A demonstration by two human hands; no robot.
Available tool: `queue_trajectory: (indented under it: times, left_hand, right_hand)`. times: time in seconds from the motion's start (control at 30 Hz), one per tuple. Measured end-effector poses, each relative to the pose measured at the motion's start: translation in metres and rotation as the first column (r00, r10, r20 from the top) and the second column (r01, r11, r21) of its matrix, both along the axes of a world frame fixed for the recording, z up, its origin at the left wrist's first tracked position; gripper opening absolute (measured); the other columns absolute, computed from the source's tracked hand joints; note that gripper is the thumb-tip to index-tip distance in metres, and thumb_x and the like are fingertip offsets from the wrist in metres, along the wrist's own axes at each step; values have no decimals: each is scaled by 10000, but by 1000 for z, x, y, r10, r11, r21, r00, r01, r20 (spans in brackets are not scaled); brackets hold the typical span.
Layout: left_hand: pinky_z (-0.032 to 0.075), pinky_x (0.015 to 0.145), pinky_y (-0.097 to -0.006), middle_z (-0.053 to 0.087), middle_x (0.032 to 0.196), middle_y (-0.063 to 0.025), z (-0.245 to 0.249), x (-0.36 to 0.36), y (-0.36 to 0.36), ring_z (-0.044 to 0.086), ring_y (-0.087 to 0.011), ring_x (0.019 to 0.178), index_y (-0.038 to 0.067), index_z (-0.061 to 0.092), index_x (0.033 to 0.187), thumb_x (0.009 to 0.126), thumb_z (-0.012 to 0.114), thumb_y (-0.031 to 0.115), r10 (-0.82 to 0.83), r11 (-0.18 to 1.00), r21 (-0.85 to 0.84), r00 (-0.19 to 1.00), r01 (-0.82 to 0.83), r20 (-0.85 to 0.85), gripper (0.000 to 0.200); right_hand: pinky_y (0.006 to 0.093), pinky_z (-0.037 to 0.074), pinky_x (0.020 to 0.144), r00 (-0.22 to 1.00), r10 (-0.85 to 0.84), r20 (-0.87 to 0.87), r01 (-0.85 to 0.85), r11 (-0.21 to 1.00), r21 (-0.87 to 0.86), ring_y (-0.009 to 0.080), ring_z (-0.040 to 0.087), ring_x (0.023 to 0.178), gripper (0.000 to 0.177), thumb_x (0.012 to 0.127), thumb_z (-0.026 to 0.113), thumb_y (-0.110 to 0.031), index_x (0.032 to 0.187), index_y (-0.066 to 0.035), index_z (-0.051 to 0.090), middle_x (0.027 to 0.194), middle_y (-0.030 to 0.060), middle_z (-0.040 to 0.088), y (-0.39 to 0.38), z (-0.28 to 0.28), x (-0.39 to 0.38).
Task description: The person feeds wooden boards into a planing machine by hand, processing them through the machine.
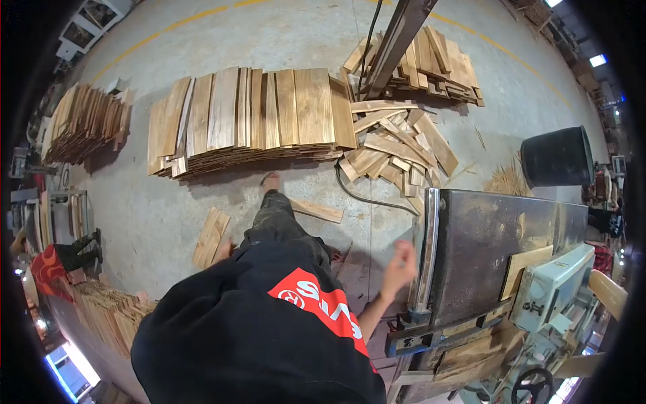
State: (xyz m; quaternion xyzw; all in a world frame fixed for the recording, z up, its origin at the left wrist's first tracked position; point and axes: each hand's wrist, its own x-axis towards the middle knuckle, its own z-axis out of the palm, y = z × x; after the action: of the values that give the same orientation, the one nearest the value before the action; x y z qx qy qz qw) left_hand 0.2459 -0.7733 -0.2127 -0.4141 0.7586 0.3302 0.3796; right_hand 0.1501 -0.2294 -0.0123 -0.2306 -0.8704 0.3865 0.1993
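Note:
My left hand (pixel 224 250) is low at my left side, partly hidden by my black shirt. It appears closed on the edge of a short wooden board (pixel 209 236), though the fingers hardly show. My right hand (pixel 401 263) is raised beside the metal edge rail (pixel 426 249) of a woodworking machine, fingers loosely apart and nothing in them. Another wooden board (pixel 316 209) lies on the floor near my forward foot.
Ahead stands a long stack of boards (pixel 249 114), with loose offcuts (pixel 397 145) heaped to its right. The dark machine table (pixel 484 236) is at my right, a black bin (pixel 557 157) beyond it. A steel post (pixel 397 47) rises behind the offcuts. Another person (pixel 57 266) is at far left.

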Motion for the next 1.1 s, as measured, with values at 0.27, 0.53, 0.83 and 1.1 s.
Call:
queue_trajectory:
  times: [0.27, 0.53, 0.83, 1.1]
  left_hand:
    - [497, 1013, -509, 746, 1298, -116, -23, -257, -52, 669, -261, 1202, 48, 656, 1416, 935, 627, 779, 544, 804, 465, 773, -370, -327, 875]
    - [522, 893, -481, 774, 1069, -58, -113, -351, -147, 707, -204, 1026, 64, 695, 1215, 1010, 650, 599, 943, 306, 574, 327, -760, -69, 575]
    - [589, 903, -404, 696, 1309, -179, -145, -379, -151, 710, -276, 1105, -108, 567, 1406, 922, 860, 411, 940, -267, 594, -342, -759, -15, 767]
    - [500, 1154, -432, 553, 1565, -134, -190, -388, -138, 570, -282, 1402, 32, 397, 1615, 963, 813, 418, 882, -369, 680, -468, -633, 43, 864]
  right_hand:
    - [328, 566, 855, 580, 472, 664, 12, 810, -587, 204, 754, 983, 479, 1066, 662, -413, 1254, 22, 733, 1128, 140, 803, -117, -199, 69]
    - [421, 560, 971, 82, 285, 955, -402, 886, -230, 334, 761, 1075, 509, 1013, 687, -473, 1248, -29, 771, 1147, 202, 794, -145, -189, -21]
    - [436, 574, 815, 283, 582, 762, -882, 470, -31, 371, 752, 935, 420, 1004, 724, -414, 1232, -62, 748, 957, 183, 773, -326, -149, -410]
    - [466, 485, 1142, 287, 807, 517, -941, 337, -4, 381, 636, 1329, 1067, 786, 844, -689, 1480, 72, 565, 1405, 267, 669, -673, -312, -800]
